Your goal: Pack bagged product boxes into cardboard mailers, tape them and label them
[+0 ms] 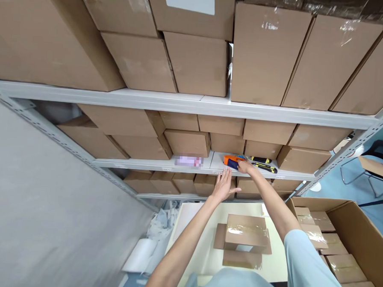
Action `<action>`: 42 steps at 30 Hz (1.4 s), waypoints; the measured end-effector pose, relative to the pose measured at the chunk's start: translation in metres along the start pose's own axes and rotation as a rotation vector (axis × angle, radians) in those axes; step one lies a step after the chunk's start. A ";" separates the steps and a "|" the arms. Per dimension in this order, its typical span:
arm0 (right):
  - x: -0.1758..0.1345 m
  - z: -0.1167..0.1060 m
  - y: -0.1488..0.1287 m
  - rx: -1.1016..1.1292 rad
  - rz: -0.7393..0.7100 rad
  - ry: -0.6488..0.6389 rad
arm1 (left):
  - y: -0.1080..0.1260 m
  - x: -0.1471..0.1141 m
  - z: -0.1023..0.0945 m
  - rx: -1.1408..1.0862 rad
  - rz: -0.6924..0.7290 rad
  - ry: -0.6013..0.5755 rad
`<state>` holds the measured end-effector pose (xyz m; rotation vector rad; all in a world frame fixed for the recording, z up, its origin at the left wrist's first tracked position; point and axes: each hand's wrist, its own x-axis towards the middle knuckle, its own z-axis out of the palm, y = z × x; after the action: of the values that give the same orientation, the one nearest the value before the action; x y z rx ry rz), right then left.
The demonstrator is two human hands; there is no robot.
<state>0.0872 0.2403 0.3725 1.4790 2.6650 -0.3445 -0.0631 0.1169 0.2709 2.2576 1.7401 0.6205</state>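
Observation:
My right hand (pixel 245 166) reaches to the front of the middle shelf, its fingers closed on an orange and dark blue tape dispenser (pixel 231 161). Part of the dispenser is hidden behind the fingers. Beside that hand, to the right, lie two yellow-and-black utility knives (pixel 266 167). My left hand (pixel 223 188) is open, fingers spread and thumb out, just below the shelf edge (pixel 190 168) and left of the right hand; it holds nothing. A blurred pink-purple item (pixel 189 161) lies on the same shelf further left.
Cardboard boxes (pixel 195 64) fill the shelves above and below. On the pale table (pixel 198 255) below me stands a taped carton (pixel 246 230) with flaps spread. At right, a large open carton (pixel 357 229) holds several small boxes. A wall (pixel 62 214) bounds the left; a chair (pixel 376 166) stands right.

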 end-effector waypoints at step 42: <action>-0.290 0.323 0.074 1.074 0.531 0.006 | 0.043 -0.190 0.197 -0.696 -0.815 -0.118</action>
<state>0.2898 -0.0366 0.0964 2.2713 1.9345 -1.8650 0.0244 -0.0617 0.0780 0.9932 1.7944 0.7148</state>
